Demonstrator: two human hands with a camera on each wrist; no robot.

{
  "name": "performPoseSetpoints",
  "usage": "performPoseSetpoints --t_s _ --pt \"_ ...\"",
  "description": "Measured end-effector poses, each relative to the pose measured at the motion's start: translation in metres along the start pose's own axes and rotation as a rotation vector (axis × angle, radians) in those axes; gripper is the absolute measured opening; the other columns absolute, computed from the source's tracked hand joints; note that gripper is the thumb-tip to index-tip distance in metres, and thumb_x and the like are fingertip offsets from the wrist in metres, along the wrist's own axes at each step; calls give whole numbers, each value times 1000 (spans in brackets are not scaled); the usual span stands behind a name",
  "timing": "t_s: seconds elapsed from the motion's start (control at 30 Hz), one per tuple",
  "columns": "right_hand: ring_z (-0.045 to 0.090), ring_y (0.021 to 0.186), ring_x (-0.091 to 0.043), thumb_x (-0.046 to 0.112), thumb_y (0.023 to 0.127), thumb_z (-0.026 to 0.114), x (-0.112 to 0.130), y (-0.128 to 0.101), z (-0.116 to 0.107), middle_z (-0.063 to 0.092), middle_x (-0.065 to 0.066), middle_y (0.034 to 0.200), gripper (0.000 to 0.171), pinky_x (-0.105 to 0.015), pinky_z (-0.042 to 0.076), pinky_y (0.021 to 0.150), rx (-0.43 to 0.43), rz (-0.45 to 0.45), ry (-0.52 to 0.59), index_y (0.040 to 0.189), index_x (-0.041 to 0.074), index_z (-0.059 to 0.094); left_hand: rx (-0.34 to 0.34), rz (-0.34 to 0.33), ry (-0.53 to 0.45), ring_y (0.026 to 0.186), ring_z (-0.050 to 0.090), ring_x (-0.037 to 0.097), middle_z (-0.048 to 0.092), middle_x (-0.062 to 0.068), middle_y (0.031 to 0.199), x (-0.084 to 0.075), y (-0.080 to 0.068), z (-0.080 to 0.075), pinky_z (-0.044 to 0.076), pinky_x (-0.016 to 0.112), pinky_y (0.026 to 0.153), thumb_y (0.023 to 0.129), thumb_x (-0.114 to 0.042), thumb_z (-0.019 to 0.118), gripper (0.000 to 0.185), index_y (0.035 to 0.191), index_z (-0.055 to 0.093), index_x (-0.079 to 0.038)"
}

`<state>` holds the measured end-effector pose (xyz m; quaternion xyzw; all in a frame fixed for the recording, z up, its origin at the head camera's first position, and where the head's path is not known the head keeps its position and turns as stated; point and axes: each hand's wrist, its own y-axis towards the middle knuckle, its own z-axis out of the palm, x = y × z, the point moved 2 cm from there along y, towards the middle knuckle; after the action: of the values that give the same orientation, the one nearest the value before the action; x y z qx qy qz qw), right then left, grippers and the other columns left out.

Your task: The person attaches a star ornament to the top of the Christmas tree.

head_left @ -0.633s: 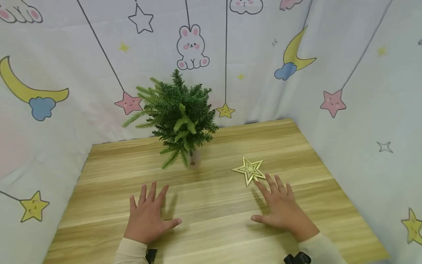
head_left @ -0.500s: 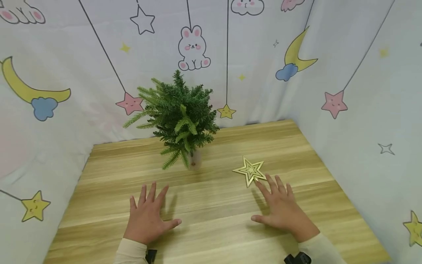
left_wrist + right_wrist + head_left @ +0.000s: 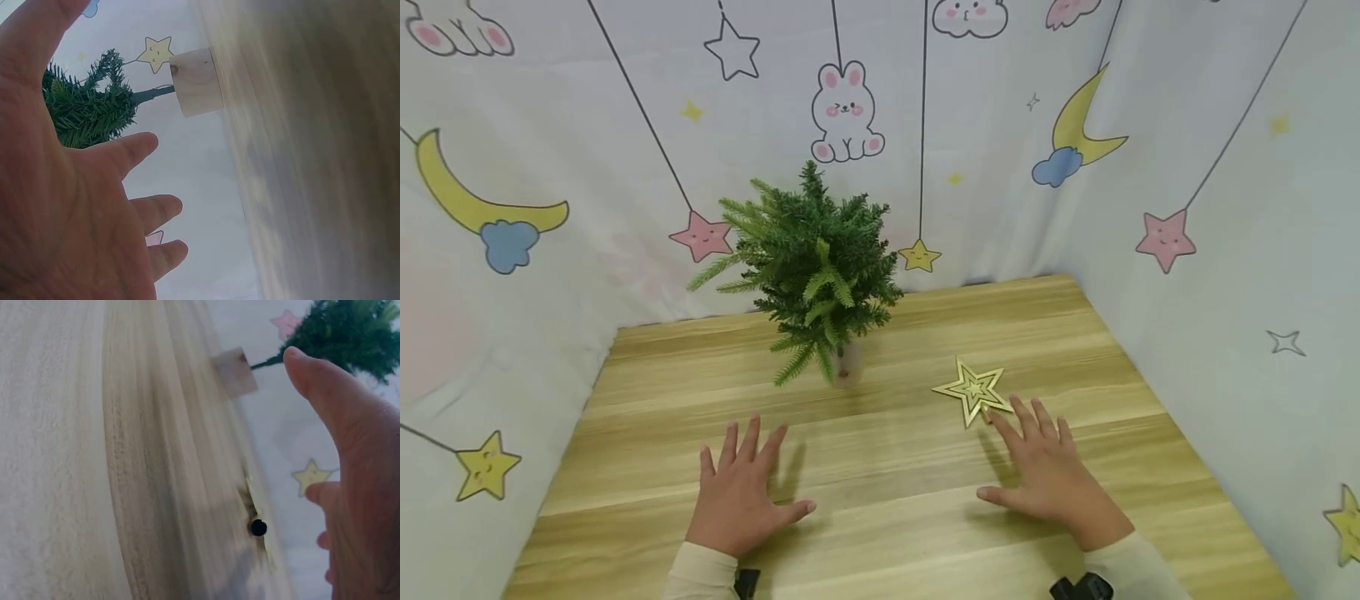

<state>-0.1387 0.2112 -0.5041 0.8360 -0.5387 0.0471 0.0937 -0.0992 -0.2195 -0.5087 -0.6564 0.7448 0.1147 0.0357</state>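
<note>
A small artificial Christmas tree stands upright toward the back of the table, left of its middle. The left wrist view shows its thin stem set in a pale wooden block. To the right lies a gold star ornament with nested outlines; in the right wrist view it appears edge-on, with a round dark-mouthed socket. My left hand is spread over the near left of the table, fingers straight, holding nothing. My right hand, also spread and holding nothing, is just in front of the star; fingertip contact cannot be told.
The wood-grain table reaches back to a pale curtain printed with stars, moons and a rabbit, which also hangs along both sides. Dark wrist devices sit at the cuffs of light sleeves.
The whole head view has shifted slightly right and down. The hands, tree and star keep nearly the same places relative to each other.
</note>
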Motion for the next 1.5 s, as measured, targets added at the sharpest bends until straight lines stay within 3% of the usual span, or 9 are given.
performPoseSetpoints --t_s 0.37,0.77,0.9,1.0,1.13,1.2,1.3,1.4,1.5 --pt "14 144 -47 84 69 59 -5 2 -2 22 -18 159 108 -73 15 106 -15 9 9 153 21 35 -62 26 6 144 20 46 25 18 159 0 6 -3 15 75 104 60 -86 65 115 153 35 -26" --pt "24 141 -48 79 71 64 -7 6 -4 29 -19 156 105 -71 22 105 -43 -9 10 153 21 34 -56 19 -16 143 23 45 28 18 158 0 7 -1 17 74 104 63 -83 66 110 152 36 -26" --pt "39 132 -44 71 78 65 -9 11 -7 42 -19 147 94 -65 33 102 -99 -6 37 152 19 38 -116 15 -75 127 47 42 49 17 144 0 10 -2 34 66 100 71 -70 73 93 144 49 -19" --pt "50 123 -39 58 85 67 -11 15 -10 54 -16 136 76 -59 41 98 -163 17 76 144 13 48 -155 -16 -189 106 63 33 64 12 124 1 14 -3 49 55 86 80 -50 76 65 132 61 -13" --pt "57 114 -36 43 91 66 -14 21 -10 62 -15 124 54 -55 45 94 -230 68 136 131 6 60 -162 -97 -360 91 68 22 70 4 112 3 20 -7 55 45 70 88 -35 72 39 120 69 -13" --pt "58 111 -36 41 92 66 -17 25 -9 63 -15 120 50 -55 46 92 -246 99 161 127 5 62 -194 -122 -420 90 67 18 71 1 109 5 24 -13 55 42 70 91 -34 69 33 117 71 -14" --pt "58 110 -37 41 92 66 -23 31 -5 64 -17 117 50 -55 46 91 -255 159 193 124 3 63 -324 -117 -491 89 66 15 72 0 102 8 35 -34 54 35 70 94 -31 65 25 112 73 -15" --pt "57 111 -42 45 91 67 -30 39 1 62 -22 119 58 -58 45 92 -234 243 214 125 -1 61 -511 -77 -558 88 65 9 72 -1 98 11 51 -69 52 23 70 95 -25 64 21 110 73 -14" --pt "56 107 -46 56 88 65 -38 45 11 60 -26 118 72 -60 46 88 -205 322 204 127 -4 58 -645 -34 -632 89 63 4 72 1 100 9 68 -111 48 14 71 95 -20 64 21 113 72 -12"
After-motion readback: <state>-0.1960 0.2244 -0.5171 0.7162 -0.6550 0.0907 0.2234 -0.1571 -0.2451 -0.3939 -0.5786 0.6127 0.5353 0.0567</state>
